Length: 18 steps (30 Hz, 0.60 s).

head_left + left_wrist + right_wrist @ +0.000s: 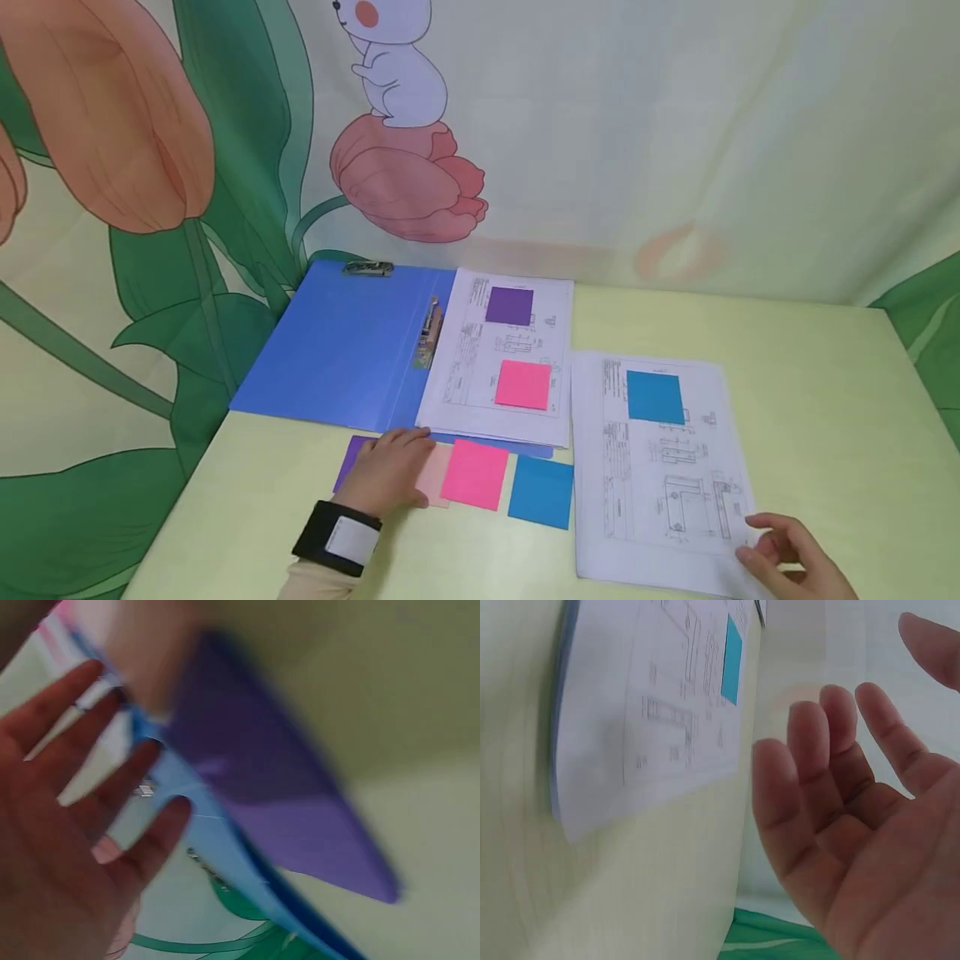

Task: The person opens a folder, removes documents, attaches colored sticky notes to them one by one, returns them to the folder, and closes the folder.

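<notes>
My left hand (pixel 388 472) hovers over or touches a pale pink sticky note (pixel 435 477), covering part of it and of a purple sticky note (pixel 346 465). In the left wrist view its fingers are spread, with nothing held between them. To its right lie a bright pink sticky note (pixel 476 474) and a blue sticky note (pixel 541 492). By the lower right edge of a stack of printed drawings (pixel 630 542), my right hand (pixel 798 560) has loosely bent fingers and holds nothing. Another blue sticky note (pixel 656 397) is on that stack.
A blue clip folder (pixel 337 342) lies spread at the back left. On its right side sits a second pile of drawings (pixel 468 400) bearing a purple note (pixel 510 306) and a pink note (pixel 522 385). A patterned curtain (pixel 600 150) hangs behind the table (pixel 832 400).
</notes>
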Each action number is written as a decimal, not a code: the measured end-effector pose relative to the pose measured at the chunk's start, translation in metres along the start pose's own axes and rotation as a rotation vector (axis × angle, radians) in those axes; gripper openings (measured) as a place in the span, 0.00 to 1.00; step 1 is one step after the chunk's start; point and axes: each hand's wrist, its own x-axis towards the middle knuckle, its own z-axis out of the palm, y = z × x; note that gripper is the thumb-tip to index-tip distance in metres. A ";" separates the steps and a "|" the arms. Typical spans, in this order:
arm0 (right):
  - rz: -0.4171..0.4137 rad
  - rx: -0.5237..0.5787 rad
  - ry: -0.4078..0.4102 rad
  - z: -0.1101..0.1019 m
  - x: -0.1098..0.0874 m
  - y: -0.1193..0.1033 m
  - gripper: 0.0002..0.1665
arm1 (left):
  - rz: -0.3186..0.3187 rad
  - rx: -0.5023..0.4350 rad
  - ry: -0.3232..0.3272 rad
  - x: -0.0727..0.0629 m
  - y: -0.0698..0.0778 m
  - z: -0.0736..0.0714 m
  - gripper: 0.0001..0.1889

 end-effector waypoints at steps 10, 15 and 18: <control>-0.041 -0.041 -0.010 0.018 0.004 -0.002 0.38 | -0.037 -0.237 0.025 -0.005 -0.011 -0.008 0.20; -0.198 -0.070 0.095 0.027 -0.025 -0.047 0.22 | -0.135 -0.444 0.086 -0.020 0.003 -0.043 0.08; -0.522 -0.100 0.200 0.049 -0.046 -0.086 0.18 | -0.144 -0.658 0.152 -0.027 0.026 -0.053 0.08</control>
